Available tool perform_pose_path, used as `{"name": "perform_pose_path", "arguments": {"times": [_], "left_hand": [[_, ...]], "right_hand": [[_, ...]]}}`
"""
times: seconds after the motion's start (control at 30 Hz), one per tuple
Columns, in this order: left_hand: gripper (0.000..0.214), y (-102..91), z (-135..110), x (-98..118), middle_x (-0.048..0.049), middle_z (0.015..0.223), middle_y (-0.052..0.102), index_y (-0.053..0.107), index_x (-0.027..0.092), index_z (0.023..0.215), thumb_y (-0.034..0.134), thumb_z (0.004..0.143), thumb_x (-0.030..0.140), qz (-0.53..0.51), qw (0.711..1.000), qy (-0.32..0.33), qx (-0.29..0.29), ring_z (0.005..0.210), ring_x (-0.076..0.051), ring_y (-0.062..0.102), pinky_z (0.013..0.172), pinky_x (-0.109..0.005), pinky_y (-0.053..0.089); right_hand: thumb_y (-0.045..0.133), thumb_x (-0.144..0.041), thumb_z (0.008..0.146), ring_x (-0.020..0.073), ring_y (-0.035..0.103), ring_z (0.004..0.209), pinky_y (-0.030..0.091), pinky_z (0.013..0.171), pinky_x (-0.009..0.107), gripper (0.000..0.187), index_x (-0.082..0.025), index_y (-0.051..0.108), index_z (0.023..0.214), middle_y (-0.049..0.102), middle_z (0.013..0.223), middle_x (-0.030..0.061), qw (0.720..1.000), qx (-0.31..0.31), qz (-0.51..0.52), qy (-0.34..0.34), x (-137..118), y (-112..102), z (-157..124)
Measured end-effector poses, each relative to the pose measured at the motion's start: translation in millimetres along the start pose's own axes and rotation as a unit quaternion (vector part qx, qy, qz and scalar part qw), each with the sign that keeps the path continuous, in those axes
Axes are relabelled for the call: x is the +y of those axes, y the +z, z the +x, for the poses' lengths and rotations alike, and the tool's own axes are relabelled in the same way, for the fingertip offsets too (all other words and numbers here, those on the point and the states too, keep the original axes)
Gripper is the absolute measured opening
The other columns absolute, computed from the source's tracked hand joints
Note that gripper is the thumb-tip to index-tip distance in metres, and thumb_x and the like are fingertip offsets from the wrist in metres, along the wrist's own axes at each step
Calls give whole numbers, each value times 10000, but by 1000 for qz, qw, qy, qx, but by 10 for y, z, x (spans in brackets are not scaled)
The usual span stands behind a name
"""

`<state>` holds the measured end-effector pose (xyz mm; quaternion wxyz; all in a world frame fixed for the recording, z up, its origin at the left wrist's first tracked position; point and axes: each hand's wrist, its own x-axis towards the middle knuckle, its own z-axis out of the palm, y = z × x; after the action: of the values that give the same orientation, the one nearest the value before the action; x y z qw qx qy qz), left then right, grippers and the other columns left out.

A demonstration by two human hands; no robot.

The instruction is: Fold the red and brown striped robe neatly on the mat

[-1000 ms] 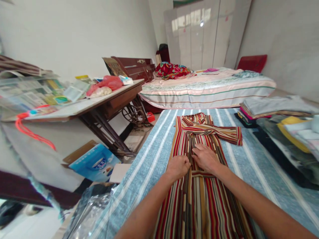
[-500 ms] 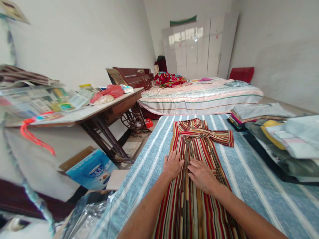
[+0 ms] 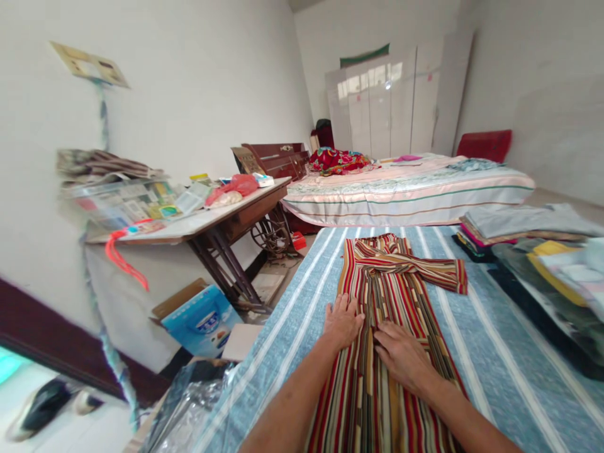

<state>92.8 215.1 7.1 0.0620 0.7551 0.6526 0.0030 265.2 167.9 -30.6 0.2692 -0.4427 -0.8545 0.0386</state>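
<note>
A long garment with red, tan, black and cream stripes [image 3: 372, 384] lies spread on a blue bedcover with white stripes [image 3: 278, 352]. One of its sleeves [image 3: 438, 270] is folded across the upper part and its cuff reaches out to the right. My left hand [image 3: 343, 321] rests flat along the garment's left edge, fingers stretched out. My right hand [image 3: 406, 355] lies on the middle of the garment, a little nearer to me, fingers loosely bent and apart. The lower end of the garment runs out of view below.
Folded clothes [image 3: 547, 277] are stacked on the bedcover at the right. A sewing machine table [image 3: 189, 229] with assorted items stands at the left, a blue carton [image 3: 202, 321] below it. Beyond are another bed [image 3: 406, 195] and a white wardrobe [image 3: 401, 107].
The view has turned left, so everything sits further right in the picture. My right hand has slid slightly toward me on the garment; my left hand stays at about the same spot.
</note>
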Motion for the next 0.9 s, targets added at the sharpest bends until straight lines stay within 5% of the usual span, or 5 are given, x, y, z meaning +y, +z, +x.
{"name": "perform_pose_path", "arguments": {"times": [0.2,0.4,0.6,0.73,0.9], "left_hand": [[384,-181,257,-20,-121,1273,558,548,155,1161,264,947,297,-24,997,-33,72,1210,-215,485,1048,-427,326],[411,-179,696,29,-90,1479,340,455,174,1301,309,931,275,-18,996,-22,87,1375,-216,260,1103,-421,251],[588,-9,912,2,-126,1527,208,325,156,1409,239,926,480,-15,999,-49,12,1407,-272,155,1094,-555,175],[590,28,939,-25,-121,1524,221,333,161,1407,246,921,483,-14,998,-55,14,1406,-277,158,1087,-575,164],[511,-70,1065,12,-110,1483,328,443,156,1329,268,932,425,-9,996,-52,76,1381,-244,247,1106,-500,199]], "right_hand": [[495,-117,819,238,551,1109,417,977,426,235,-195,640,986,626,1140,80,1000,27,1,-1,1,20,-40],[504,-130,812,232,570,1100,448,945,412,264,-234,636,1016,632,1154,54,999,44,1,-19,103,118,-57],[531,-157,793,227,586,1081,458,916,387,266,-264,622,1019,638,1163,24,997,70,4,-31,138,213,-55],[543,-128,751,226,599,1055,450,909,383,243,-257,620,943,654,1129,15,994,110,6,-5,106,282,-30],[590,-193,744,198,622,1009,472,852,307,244,-273,604,974,668,1104,9,990,104,-26,-91,260,355,-2]]}}
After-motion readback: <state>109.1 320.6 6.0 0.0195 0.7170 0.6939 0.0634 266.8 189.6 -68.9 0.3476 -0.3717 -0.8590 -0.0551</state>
